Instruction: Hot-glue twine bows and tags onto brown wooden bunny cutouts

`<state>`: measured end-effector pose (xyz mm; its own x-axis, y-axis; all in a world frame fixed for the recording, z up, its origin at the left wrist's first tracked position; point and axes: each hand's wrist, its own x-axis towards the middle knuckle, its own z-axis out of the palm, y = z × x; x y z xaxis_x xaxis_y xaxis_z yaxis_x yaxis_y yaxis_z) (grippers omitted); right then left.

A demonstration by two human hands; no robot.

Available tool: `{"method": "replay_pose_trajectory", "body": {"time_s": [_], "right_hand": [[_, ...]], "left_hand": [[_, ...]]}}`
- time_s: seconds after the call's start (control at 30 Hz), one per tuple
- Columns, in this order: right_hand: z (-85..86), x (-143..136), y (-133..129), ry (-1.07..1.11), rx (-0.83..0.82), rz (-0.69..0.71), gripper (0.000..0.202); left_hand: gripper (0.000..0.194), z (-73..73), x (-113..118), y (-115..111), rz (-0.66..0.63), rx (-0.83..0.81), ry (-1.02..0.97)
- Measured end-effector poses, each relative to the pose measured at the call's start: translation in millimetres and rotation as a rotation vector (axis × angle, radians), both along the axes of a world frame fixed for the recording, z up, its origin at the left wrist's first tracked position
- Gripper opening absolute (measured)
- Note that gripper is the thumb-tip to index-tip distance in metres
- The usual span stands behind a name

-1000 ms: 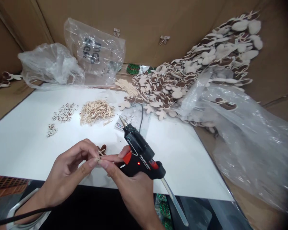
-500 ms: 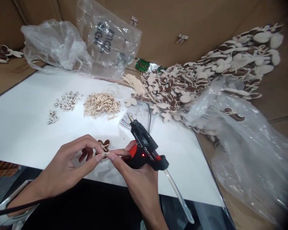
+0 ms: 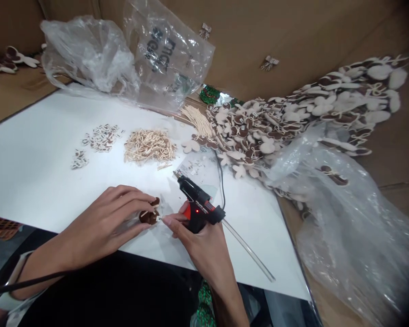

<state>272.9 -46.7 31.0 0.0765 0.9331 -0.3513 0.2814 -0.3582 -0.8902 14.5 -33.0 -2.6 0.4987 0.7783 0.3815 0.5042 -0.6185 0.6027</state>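
brown piece (image 3: 146, 217) in left grip (image 3: 102, 222); black glue gun (image 3: 198, 200) in right grip (image 3: 206, 243)

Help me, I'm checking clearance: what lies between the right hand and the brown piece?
In the head view, a small white tag lies between the right hand, at its thumb tip, and the brown piece.

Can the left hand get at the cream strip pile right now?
Likely yes. The left hand is at the brown piece, and the cream strip pile lies beyond on the white tabletop, with nothing visible between. It would probably have to let go of the brown piece first.
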Motion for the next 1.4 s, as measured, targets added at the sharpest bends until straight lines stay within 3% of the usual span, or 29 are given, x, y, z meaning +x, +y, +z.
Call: {"method": "replay_pose_trajectory", "body": {"time_s": [0.37,1.03,1.4], "right_hand": [[3.3,-0.6,5.7,-0.022,-0.001,0.11,0.034],[7.3,-5.5,13.5,-0.277,0.057,0.227,0.022],[7.8,-2.8,14.2,-0.192,0.036,0.179,0.024]], "left_hand": [[0.024,-2.7,2.1,1.8,-0.024,0.006,0.005],[0.024,-2.0,1.5,0.1,-0.071,0.068,0.038],[0.033,-6.5,-1.2,-0.1,-0.061,0.101,0.067]]}}
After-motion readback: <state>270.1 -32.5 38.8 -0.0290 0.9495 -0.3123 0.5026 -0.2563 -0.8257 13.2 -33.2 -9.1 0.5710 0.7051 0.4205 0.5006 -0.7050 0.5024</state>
